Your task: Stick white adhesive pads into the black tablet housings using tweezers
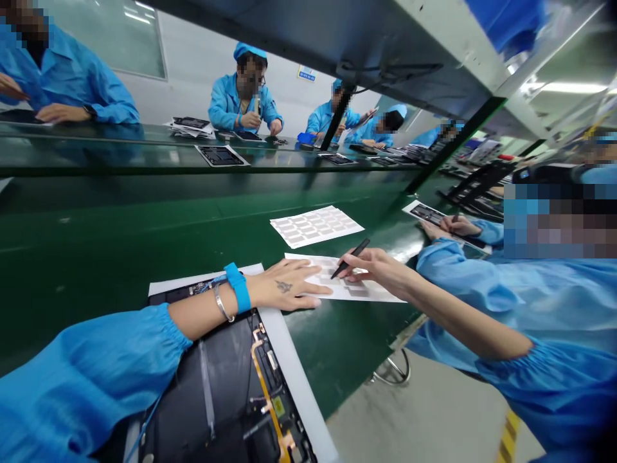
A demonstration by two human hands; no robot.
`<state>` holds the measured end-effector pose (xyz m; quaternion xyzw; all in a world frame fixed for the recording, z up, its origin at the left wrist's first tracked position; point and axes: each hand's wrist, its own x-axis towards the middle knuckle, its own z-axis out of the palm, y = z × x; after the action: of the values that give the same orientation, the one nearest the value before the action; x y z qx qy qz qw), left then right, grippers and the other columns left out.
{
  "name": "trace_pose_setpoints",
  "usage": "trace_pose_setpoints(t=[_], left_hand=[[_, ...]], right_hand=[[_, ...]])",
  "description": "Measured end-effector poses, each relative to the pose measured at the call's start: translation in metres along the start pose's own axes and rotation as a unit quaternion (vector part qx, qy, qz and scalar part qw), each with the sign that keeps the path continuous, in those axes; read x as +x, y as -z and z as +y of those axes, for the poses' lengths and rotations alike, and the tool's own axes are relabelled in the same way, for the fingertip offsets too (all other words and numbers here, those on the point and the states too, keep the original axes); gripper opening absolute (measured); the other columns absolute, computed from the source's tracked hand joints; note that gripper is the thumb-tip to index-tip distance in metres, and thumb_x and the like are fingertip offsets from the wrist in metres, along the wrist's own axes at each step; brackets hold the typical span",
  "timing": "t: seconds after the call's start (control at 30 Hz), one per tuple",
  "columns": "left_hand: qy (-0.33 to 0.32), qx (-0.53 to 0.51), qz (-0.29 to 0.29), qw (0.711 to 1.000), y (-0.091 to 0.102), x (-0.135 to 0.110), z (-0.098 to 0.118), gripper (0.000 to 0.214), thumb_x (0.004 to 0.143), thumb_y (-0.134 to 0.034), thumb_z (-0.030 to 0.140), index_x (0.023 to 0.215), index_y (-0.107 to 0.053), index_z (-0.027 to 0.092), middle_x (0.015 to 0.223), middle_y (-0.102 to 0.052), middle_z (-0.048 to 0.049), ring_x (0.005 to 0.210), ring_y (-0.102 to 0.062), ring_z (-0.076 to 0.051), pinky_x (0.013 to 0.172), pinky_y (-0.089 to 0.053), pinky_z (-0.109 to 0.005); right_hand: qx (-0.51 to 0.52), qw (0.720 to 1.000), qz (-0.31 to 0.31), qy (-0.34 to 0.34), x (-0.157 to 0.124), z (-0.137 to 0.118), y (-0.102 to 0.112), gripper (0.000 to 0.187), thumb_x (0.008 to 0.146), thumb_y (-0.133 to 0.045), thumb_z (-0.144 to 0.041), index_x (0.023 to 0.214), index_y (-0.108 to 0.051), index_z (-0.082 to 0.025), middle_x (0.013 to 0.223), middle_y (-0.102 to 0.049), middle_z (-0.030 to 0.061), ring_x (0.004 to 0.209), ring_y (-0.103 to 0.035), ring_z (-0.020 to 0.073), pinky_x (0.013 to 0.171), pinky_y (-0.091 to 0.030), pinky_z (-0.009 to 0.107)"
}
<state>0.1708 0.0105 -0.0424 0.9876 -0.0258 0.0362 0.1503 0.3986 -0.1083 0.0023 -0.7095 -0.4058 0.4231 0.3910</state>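
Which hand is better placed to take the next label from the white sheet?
Probably the right hand: it holds black tweezers with their tip just over the white label sheet. The left hand lies flat, its fingers on the sheet, and holds nothing.

White sheet (380, 289) gridded with grey rectangles on green conveyor belt (96, 270)

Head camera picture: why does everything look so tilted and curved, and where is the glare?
In the head view, the wide lens curves and tilts the green workbench; ceiling lights flare at upper right; the glossy bench shows reflections along its far edge; the black pen in the right hand looks sharp.
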Motion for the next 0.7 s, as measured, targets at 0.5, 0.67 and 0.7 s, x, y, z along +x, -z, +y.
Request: trace_pose_setpoints(t=[0.5,0.67,0.7], left_hand=[[0.010,-0.013,-0.020,1.000,0.0076,-0.0002,0.0037,0.045,0.102,-0.039,0.048,0.145,-0.044,0.038,0.161,-0.024,-0.0027,0.149,-0.017,-0.032,0.118,-0.018,-0.052],[0.004,0.000,-0.018,1.000,0.0045,0.0004,0.0022,0.045,0.102,-0.039,0.048,0.145,-0.043,0.039,0.161,-0.025,-0.0031,0.149,-0.018,-0.032,0.118,-0.017,-0.052],[0.004,0.002,-0.015,1.000,0.0039,0.0006,0.0020,0.044,0.102,-0.039,0.048,0.145,-0.044,0.039,0.161,-0.025,-0.0034,0.149,-0.018,-0.032,0.118,-0.018,-0.052]], right_hand=[[-0.029,0.999,-0.011,0.006,-0.0019,-0.0043,-0.0031,0.048,0.067,-0.078,-0.062,0.076,-0.070,-0.016,0.078,-0.075,0.0090,0.072,-0.064,0.0164,0.064,-0.050,0.026],[-0.019,1.000,-0.007,0.005,-0.0013,-0.0024,-0.0011,0.047,0.067,-0.078,-0.061,0.076,-0.070,-0.016,0.078,-0.075,0.0095,0.072,-0.064,0.0174,0.067,-0.051,0.029],[-0.021,1.000,-0.013,0.011,-0.0012,-0.0025,-0.0013,0.046,0.068,-0.078,-0.060,0.076,-0.070,-0.016,0.078,-0.075,0.0092,0.073,-0.064,0.0174,0.067,-0.051,0.029]])
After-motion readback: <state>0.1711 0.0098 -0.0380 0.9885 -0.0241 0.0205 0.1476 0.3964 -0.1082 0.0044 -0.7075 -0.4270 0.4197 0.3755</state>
